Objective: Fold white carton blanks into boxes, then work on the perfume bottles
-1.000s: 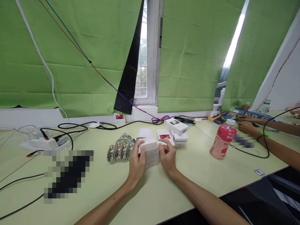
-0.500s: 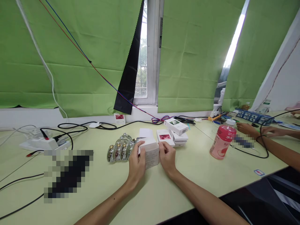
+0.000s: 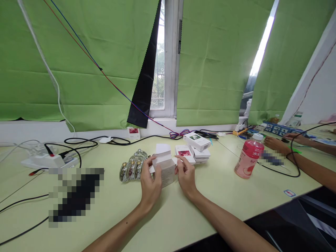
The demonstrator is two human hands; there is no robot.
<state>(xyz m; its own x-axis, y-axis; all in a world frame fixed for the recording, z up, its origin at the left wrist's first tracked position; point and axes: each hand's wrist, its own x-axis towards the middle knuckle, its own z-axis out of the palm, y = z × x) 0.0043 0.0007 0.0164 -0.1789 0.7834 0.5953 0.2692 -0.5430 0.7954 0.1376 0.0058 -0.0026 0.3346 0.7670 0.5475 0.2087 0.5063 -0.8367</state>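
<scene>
My left hand (image 3: 151, 182) grips the left side of a small white cardboard box (image 3: 168, 174), with printed text on the side facing me. The box's top flap stands up and leans back, so its top is open; what lies inside is hidden. At its right edge, the thumb and fingertips of my right hand (image 3: 186, 175) pinch a white side flap. Left of the box lie several clear-wrapped round metal pieces (image 3: 133, 168), partly behind my left hand. Just behind my right hand is a flat white box with a red picture (image 3: 184, 153).
A stack of white boxes (image 3: 201, 155) carries a tilted box with a green picture (image 3: 197, 140). A pink drink bottle (image 3: 249, 156) stands to the right. Another person's hands (image 3: 275, 145) are beyond it. A power strip (image 3: 51, 161) and cables lie left, near a blurred dark object (image 3: 78, 196).
The box's top flap has swung up and back, opening the top. My right fingertips have shifted slightly up at its right edge. The other person's far hand has moved.
</scene>
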